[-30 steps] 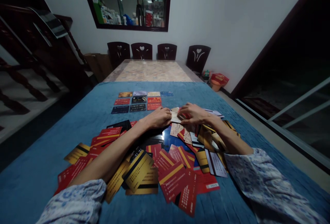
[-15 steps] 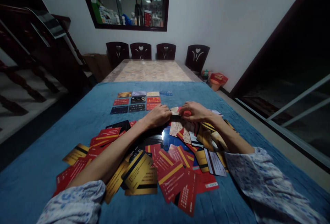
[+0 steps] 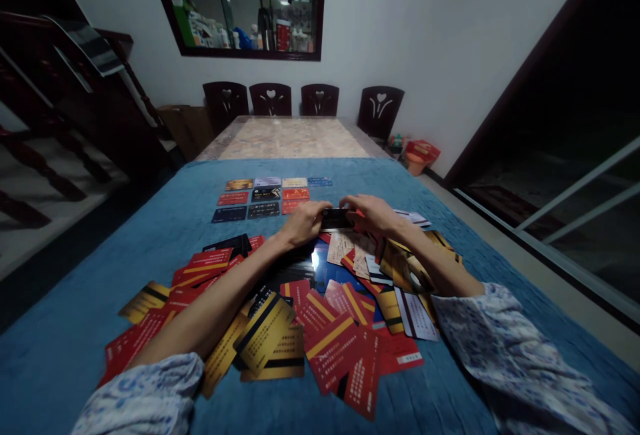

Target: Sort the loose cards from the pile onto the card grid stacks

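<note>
Past the heap of cards, my left hand (image 3: 304, 223) pinches the left end of a dark card (image 3: 336, 220), which is held low over the blue cloth (image 3: 95, 268). My right hand (image 3: 374, 213) has its fingers curled at the other end of this card, with something red showing under the palm. Beige cards (image 3: 341, 248) lie just below the hands. The loose heap holds red cards (image 3: 331, 348), gold cards (image 3: 265, 331) and a silver card (image 3: 416, 313), overlapping at many angles. Ahead on the left, several cards (image 3: 267, 194) lie in neat rows.
Beyond the cloth the bare marble tabletop (image 3: 300, 136) continues, with dark chairs (image 3: 320, 99) behind it. A glass-shelved cabinet (image 3: 250, 55) is set in the wall. Stair railings (image 3: 50, 175) stand on the left; a red bag (image 3: 425, 149) lies at the right.
The card between my hands now shows a dark face where a pale one showed before. My hands have shifted slightly left in the picture, and the whole view has moved a little.
</note>
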Motion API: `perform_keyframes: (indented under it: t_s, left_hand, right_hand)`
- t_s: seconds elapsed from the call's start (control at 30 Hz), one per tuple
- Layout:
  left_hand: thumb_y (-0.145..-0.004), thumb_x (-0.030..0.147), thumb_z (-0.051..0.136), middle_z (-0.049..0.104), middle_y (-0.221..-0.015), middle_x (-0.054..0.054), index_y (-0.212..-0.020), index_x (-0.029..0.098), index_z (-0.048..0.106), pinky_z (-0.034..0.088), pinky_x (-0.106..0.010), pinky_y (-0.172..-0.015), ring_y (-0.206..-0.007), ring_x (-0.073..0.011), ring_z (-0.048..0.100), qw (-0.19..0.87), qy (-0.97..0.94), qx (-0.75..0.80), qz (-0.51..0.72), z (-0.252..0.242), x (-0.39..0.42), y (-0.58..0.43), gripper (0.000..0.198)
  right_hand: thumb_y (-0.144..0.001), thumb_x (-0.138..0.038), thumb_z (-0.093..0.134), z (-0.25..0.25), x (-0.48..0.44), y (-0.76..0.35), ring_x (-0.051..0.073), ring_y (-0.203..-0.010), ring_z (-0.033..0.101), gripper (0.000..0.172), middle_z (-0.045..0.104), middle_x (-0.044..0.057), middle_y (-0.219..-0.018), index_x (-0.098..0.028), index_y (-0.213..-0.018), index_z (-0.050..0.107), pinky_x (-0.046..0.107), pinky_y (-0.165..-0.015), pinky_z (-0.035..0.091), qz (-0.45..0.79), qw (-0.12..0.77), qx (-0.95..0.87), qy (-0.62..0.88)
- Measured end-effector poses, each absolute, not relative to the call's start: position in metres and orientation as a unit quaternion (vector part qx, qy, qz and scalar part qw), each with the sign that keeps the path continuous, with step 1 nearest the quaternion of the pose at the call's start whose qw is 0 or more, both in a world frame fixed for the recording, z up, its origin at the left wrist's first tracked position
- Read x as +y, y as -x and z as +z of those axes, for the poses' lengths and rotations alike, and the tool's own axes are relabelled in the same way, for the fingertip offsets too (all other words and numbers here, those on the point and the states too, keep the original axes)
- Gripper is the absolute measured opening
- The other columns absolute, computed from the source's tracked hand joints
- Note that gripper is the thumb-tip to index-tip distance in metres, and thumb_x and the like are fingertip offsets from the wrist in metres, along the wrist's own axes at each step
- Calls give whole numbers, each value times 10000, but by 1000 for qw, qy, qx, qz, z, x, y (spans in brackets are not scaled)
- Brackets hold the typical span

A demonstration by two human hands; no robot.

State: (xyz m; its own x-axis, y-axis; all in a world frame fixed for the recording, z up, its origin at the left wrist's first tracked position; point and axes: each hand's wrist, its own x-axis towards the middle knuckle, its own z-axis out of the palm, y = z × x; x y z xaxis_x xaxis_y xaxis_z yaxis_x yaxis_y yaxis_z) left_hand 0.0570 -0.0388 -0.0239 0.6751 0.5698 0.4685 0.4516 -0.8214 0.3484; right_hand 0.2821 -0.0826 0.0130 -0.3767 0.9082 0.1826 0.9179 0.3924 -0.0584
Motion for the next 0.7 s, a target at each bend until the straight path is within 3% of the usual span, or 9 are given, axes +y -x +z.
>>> perform_keyframes:
  t_s: [0.33, 0.47, 0.7]
  left_hand:
    - [-793, 40, 489, 713, -1059, -106, -1202, 167, 658, 535, -399, -905, -975, -244, 658, 113, -900, 312, 283, -30, -38, -58, 461]
    - [-799, 54, 496, 674, -1060, -126, -1255, 139, 636, 526, -412, -911, -992, -260, 636, 98, -900, 339, 255, -28, -41, -58, 484]
    - [-816, 146, 559, 624, -1114, -141, -1319, 137, 594, 511, -470, -944, -1075, -306, 613, 92, -900, 373, 206, -24, -46, -58, 504]
  right_hand:
    - [-909, -255, 552, 13, -81, -284, 243, -1000, 645, 441, 697, 100, -1197, -268, -1350, 566, 298, -753, 407, -27, 40, -846, 532]
    - [-869, -340, 632, 11, -82, -282, 269, -1034, 612, 567, 663, 113, -1177, -282, -1421, 518, 311, -757, 407, -30, 7, -838, 545]
    - [-814, -441, 709, -4, -78, -280, 304, -1052, 511, 693, 581, 140, -1172, -298, -1459, 500, 340, -779, 388, -53, 22, -830, 555]
